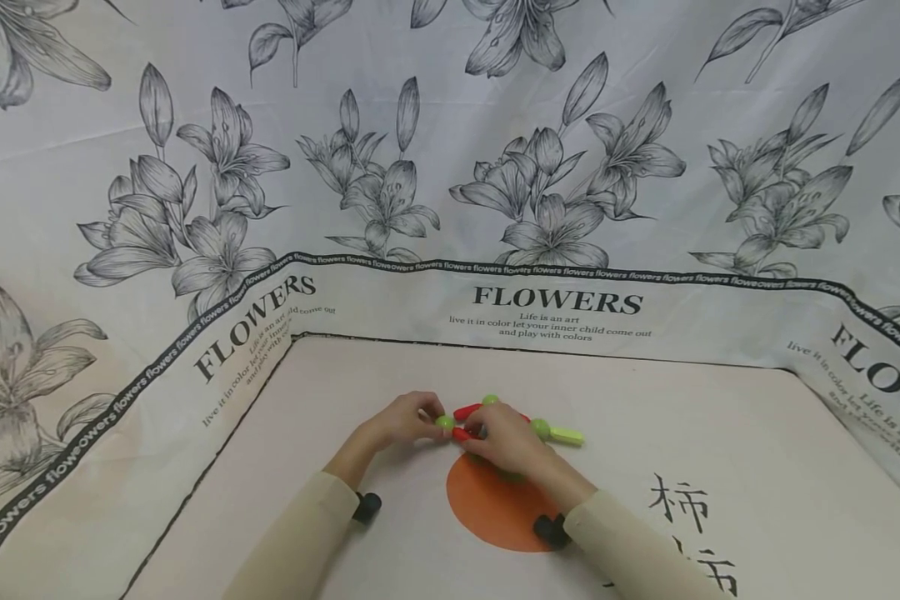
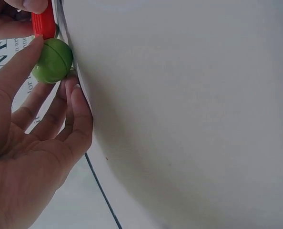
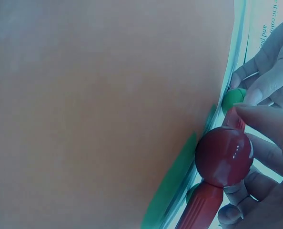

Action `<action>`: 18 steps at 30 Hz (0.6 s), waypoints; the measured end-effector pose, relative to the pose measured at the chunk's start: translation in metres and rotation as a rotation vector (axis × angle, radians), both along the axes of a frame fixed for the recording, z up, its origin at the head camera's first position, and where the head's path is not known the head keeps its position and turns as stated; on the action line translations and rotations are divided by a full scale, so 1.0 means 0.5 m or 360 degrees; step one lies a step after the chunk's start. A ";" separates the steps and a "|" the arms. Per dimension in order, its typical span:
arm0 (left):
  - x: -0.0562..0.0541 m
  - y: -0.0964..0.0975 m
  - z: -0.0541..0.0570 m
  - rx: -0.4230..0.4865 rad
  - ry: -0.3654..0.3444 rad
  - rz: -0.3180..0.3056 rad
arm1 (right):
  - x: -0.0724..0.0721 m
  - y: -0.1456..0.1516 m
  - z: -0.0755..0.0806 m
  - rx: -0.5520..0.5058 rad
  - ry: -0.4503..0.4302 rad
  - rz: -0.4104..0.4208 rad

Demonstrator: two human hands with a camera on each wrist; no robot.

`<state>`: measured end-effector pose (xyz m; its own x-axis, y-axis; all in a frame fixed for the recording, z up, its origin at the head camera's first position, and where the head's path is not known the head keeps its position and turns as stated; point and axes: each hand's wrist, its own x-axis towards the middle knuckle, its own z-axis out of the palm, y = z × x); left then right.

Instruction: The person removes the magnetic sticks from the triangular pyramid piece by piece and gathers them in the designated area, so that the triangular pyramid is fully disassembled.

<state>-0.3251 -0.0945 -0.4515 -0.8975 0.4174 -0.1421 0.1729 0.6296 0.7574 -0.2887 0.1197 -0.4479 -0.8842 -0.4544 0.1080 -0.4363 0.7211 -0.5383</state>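
Note:
Left of the orange circle's top edge, my left hand (image 1: 412, 419) pinches a green ball (image 2: 53, 61) between thumb and fingers. Against that ball lies the end of a red ribbed rod (image 2: 44, 21), which the fingers of my right hand (image 1: 513, 437) pinch. A larger red ball (image 3: 224, 156) sits at the rod's other end, with a second red rod (image 3: 198, 210) beyond it. Farther back, another red rod (image 1: 465, 412) runs toward a green ball (image 1: 491, 401). Right of my right hand, a green ball (image 1: 540, 429) joins a yellow-green rod (image 1: 567, 436). My right hand hides part of the figure.
The pale tabletop cover (image 1: 720, 417) carries a printed orange circle (image 1: 487, 517) and black characters (image 1: 678, 504). A flower-printed cloth (image 1: 390, 325) rises along the table's back and sides. Black wrist cameras (image 1: 367, 507) sit at both cuffs.

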 end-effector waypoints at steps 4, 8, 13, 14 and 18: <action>0.002 0.002 0.004 0.0002 -0.0007 0.0002 | 0.000 -0.004 0.002 0.0040 0.0019 -0.0012; 0.003 0.002 0.005 0.0011 -0.0018 0.0006 | -0.002 -0.006 0.001 0.0078 0.0047 -0.0023; 0.002 0.002 -0.001 0.0003 -0.0019 -0.0003 | -0.002 -0.004 -0.002 0.0088 0.0030 -0.0029; 0.002 0.002 -0.002 -0.0001 -0.0012 -0.0011 | -0.002 -0.003 -0.001 0.0080 0.0027 -0.0022; -0.003 0.003 0.000 -0.0017 0.0035 -0.0058 | -0.005 -0.001 -0.001 0.0044 0.0016 0.0016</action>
